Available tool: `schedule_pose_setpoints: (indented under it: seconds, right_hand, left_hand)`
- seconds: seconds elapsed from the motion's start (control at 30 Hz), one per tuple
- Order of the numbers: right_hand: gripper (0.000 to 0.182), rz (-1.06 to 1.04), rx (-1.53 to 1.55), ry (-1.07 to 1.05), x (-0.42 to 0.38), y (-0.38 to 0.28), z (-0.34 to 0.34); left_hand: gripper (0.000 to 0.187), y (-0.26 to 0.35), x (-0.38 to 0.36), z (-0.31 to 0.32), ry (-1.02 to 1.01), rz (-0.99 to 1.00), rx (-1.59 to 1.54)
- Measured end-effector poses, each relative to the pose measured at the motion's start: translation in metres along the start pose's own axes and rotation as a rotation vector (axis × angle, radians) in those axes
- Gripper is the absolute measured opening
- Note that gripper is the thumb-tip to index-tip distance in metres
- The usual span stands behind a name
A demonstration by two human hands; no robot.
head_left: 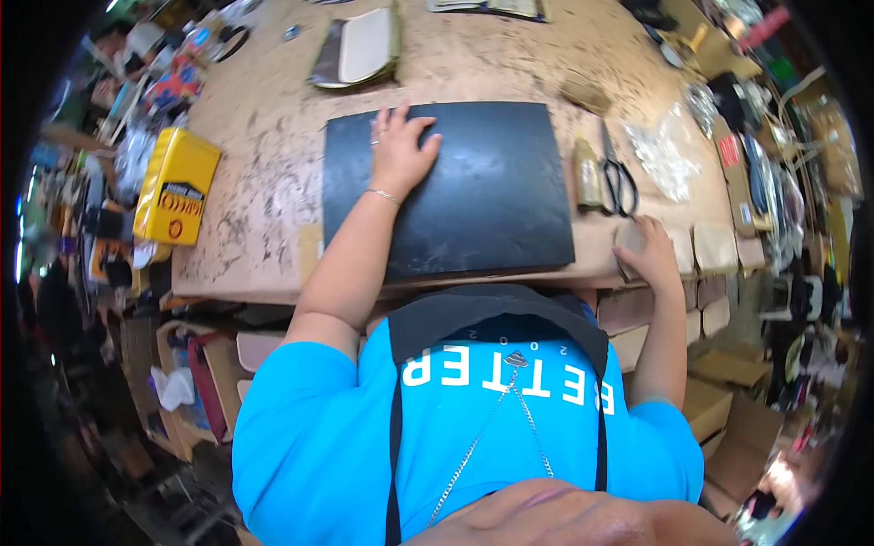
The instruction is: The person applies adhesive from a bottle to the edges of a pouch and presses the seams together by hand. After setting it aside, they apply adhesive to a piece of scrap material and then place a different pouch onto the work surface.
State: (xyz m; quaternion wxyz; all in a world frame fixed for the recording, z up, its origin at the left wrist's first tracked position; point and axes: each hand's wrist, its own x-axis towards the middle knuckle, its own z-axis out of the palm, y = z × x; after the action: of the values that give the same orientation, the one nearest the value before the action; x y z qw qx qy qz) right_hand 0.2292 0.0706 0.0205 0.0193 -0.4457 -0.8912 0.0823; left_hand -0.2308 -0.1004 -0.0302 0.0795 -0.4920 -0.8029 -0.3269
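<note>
My left hand [401, 155] lies flat with spread fingers on a large black board [482, 191] at the table's front edge. My right hand [654, 253] is at the front right edge, its thumb and fingers around a small beige flat piece [628, 240], partly covered by the hand. Similar pale rounded pieces [715, 247] lie beside it along the edge. Just beyond the right hand are black-handled scissors [619, 187] and a yellowish bottle [587, 175], close to the board's right side.
A yellow tin [177, 187] stands at the left table edge. Crumpled clear plastic [663, 155] lies to the right. At the back is a green-edged case-like piece [364, 47]. Below the table are shelves and cardboard boxes [742, 446].
</note>
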Motion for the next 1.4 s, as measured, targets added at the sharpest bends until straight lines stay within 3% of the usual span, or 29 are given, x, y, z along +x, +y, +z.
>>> schedule_pose_setpoints:
  seconds: [0.1,0.2,0.3,0.4,0.5,0.57,0.63,0.67,1.4]
  right_hand:
    - [0.070,-0.016,-0.088,-0.084,0.008,0.001,-0.009]
    - [0.058,0.043,-0.255,-0.151,0.026,-0.030,-0.039]
    - [0.046,-0.096,-0.034,-0.042,0.057,-0.105,-0.071]
    - [0.040,-0.470,0.039,0.164,0.097,-0.170,-0.063]
    - [0.044,-0.652,0.137,0.222,0.143,-0.230,-0.030]
    - [0.046,-0.706,0.209,0.288,0.167,-0.267,0.007]
    - [0.051,-0.701,0.221,0.364,0.182,-0.292,0.049]
    - [0.052,-0.577,0.147,0.271,0.179,-0.301,0.069]
    - [0.046,-0.601,0.182,0.245,0.177,-0.294,0.071]
  left_hand:
    - [0.038,-0.006,-0.005,-0.014,-0.050,-0.028,-0.127]
    - [0.048,-0.009,-0.015,-0.056,-0.215,-0.172,0.043]
    - [0.058,-0.020,-0.036,-0.089,-0.304,-0.259,0.173]
    - [0.062,-0.021,-0.069,-0.096,-0.343,-0.265,0.250]
    - [0.056,-0.016,-0.100,-0.088,-0.142,-0.120,0.358]
    - [0.054,-0.013,-0.103,-0.093,-0.140,-0.126,0.350]
    - [0.053,-0.012,-0.106,-0.096,-0.136,-0.131,0.344]
    - [0.053,-0.012,-0.106,-0.096,-0.131,-0.127,0.343]
    - [0.051,-0.011,-0.105,-0.096,-0.093,-0.125,0.320]
